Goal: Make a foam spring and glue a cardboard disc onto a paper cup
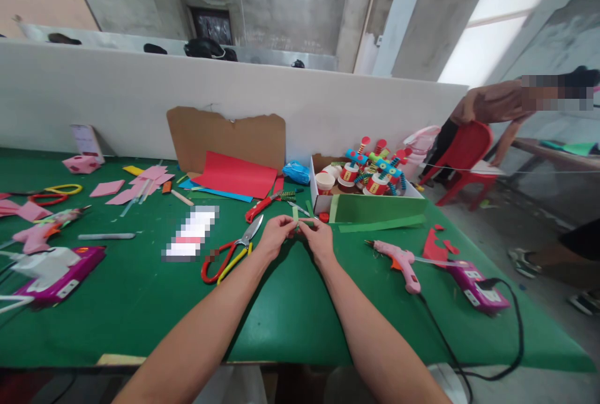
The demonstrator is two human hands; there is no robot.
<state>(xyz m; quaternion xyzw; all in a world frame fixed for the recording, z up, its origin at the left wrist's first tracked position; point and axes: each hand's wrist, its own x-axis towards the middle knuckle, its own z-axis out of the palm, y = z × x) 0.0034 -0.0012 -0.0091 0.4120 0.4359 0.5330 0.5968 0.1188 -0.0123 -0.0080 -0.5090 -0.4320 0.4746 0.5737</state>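
Note:
Both my hands meet over the middle of the green table. My left hand and my right hand pinch a narrow green paper strip between their fingertips, with one short end sticking up. Red and yellow handled scissors lie just left of my left hand. A pink glue gun rests to the right of my right hand.
A white box of paper-cup figures stands behind my hands, with green paper sheets against it. Red paper, pink scraps, another glue gun and power strips lie around. A person leans on a red chair at right.

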